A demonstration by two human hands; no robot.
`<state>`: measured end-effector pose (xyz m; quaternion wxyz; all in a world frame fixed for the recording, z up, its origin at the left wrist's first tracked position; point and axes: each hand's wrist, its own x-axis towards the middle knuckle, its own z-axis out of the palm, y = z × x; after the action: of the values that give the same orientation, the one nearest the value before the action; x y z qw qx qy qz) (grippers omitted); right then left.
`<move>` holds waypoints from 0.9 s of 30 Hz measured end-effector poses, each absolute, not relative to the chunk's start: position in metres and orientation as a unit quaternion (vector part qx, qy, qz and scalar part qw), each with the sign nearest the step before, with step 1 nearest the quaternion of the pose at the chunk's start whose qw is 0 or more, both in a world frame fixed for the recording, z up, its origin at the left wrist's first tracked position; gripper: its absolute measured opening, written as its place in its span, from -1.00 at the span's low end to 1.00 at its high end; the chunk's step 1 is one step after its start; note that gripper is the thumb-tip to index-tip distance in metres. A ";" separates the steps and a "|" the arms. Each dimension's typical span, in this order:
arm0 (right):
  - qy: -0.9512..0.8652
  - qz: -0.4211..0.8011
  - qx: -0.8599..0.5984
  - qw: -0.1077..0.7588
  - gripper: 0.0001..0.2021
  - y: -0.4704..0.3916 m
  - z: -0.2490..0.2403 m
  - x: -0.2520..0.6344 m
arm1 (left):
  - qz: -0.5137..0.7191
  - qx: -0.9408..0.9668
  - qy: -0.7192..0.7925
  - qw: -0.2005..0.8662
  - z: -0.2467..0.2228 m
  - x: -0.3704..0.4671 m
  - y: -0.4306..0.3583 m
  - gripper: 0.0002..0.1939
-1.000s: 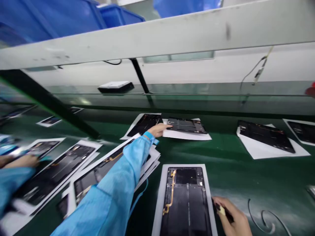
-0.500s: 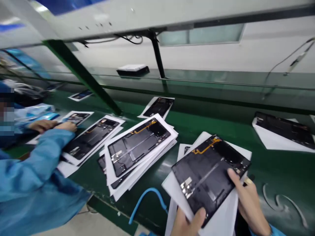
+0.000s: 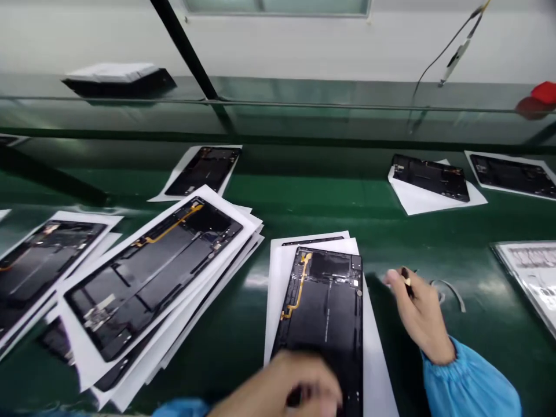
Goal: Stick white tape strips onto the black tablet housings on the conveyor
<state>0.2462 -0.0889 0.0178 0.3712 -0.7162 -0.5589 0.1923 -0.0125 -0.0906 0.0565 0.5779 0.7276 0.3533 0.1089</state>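
A black tablet housing [image 3: 330,307] with an orange flex cable lies on white paper sheets [image 3: 377,353] in front of me. My left hand [image 3: 291,385] is over the housing's lower part, blurred by motion; whether it holds anything is unclear. To the right of the housing, my right hand [image 3: 419,310] is closed round a small dark tool with a pale tip [image 3: 407,279], just above the green table.
On the left, housings and paper form a fanned stack [image 3: 160,272], with another housing [image 3: 47,255] beyond it. More housings lie at the back [image 3: 204,171] and back right [image 3: 430,176]. Clear plastic-covered sheets [image 3: 532,272] are at the right edge.
The view has swung right. The housing has gone from being held tilted in both hands to lying on the paper. My right hand has let go of it and moved off to its right.
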 end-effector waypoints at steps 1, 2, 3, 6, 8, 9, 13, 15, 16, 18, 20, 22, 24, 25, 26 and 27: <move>-0.562 0.205 -0.693 0.402 -0.58 -0.094 0.016 0.244 | 0.119 0.739 0.362 0.556 0.050 -0.004 -0.072 -0.83; -0.564 0.221 -0.670 0.430 -0.57 -0.099 0.013 0.240 | 0.135 0.755 0.373 0.523 0.044 0.007 -0.054 -0.81; -0.560 0.238 -0.651 0.454 -0.56 -0.104 0.009 0.237 | 0.151 0.772 0.383 0.484 0.037 0.018 -0.037 -0.77; -0.517 0.287 -0.629 0.504 -0.61 -0.114 -0.005 0.227 | 0.174 0.812 0.375 0.413 0.017 0.046 -0.005 -0.65; -0.499 0.305 -0.625 0.517 -0.74 -0.116 -0.012 0.224 | 0.171 0.820 0.355 0.414 0.008 0.056 0.001 -0.70; -0.497 0.309 -0.624 0.518 -0.82 -0.116 -0.015 0.224 | 0.172 0.821 0.349 0.418 0.005 0.058 0.001 -0.74; -0.496 0.319 -0.623 0.514 -0.97 -0.112 -0.019 0.222 | 0.197 0.802 0.359 0.434 0.003 0.055 -0.003 -0.91; -0.500 0.311 -0.626 0.511 -0.94 -0.111 -0.018 0.222 | 0.208 0.798 0.370 0.428 0.002 0.051 -0.004 -0.92; -0.501 0.304 -0.629 0.511 -0.93 -0.110 -0.017 0.221 | 0.210 0.801 0.373 0.420 0.001 0.050 -0.005 -0.91; -0.499 0.295 -0.633 0.513 -0.93 -0.110 -0.016 0.221 | 0.203 0.813 0.373 0.398 -0.001 0.048 -0.007 -0.90; -0.492 0.292 -0.635 0.518 -0.93 -0.110 -0.016 0.220 | 0.196 0.825 0.368 0.383 -0.004 0.046 -0.008 -0.90; -0.486 0.293 -0.637 0.522 -0.92 -0.111 -0.017 0.221 | 0.194 0.830 0.361 0.378 -0.005 0.046 -0.008 -0.90; -0.482 0.295 -0.639 0.522 -0.92 -0.111 -0.019 0.221 | 0.195 0.831 0.357 0.380 -0.004 0.047 -0.008 -0.90; -0.480 0.297 -0.640 0.521 -0.92 -0.112 -0.019 0.221 | 0.194 0.830 0.356 0.383 -0.003 0.047 -0.007 -0.90; -0.478 0.300 -0.641 0.520 -0.93 -0.112 -0.020 0.221 | 0.193 0.829 0.355 0.386 -0.002 0.047 -0.007 -0.90; -0.475 0.304 -0.642 0.519 -0.93 -0.113 -0.021 0.221 | 0.192 0.829 0.354 0.389 -0.001 0.047 -0.006 -0.91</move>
<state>0.2212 -0.1125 -0.0210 0.5189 -0.6424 -0.4749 0.3043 0.0466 -0.0059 -0.0015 0.3889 0.8286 0.3543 0.1915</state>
